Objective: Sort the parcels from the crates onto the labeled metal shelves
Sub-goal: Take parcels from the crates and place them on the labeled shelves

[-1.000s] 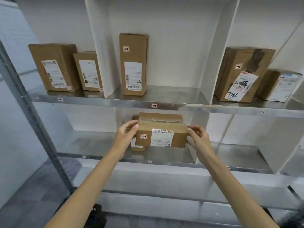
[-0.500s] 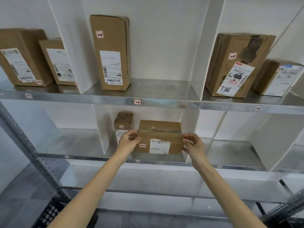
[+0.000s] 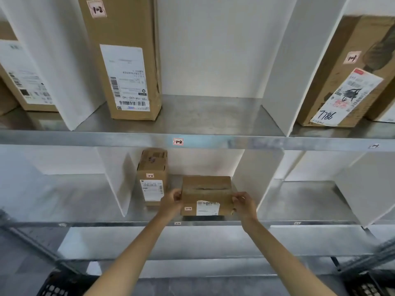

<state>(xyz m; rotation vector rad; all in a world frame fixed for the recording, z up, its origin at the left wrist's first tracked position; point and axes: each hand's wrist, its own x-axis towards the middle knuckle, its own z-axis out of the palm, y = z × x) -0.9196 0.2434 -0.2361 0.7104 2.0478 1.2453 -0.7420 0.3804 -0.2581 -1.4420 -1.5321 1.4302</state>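
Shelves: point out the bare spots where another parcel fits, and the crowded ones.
On the upper shelf, bare metal lies between the tall box and the divider right of it. On the lower shelf, both bays beside the middle one look bare. Crowded: the middle lower bay, where small box, parcel, left hand and right hand sit close together.

Bare slender forearms end in a bare left grip and right grip.
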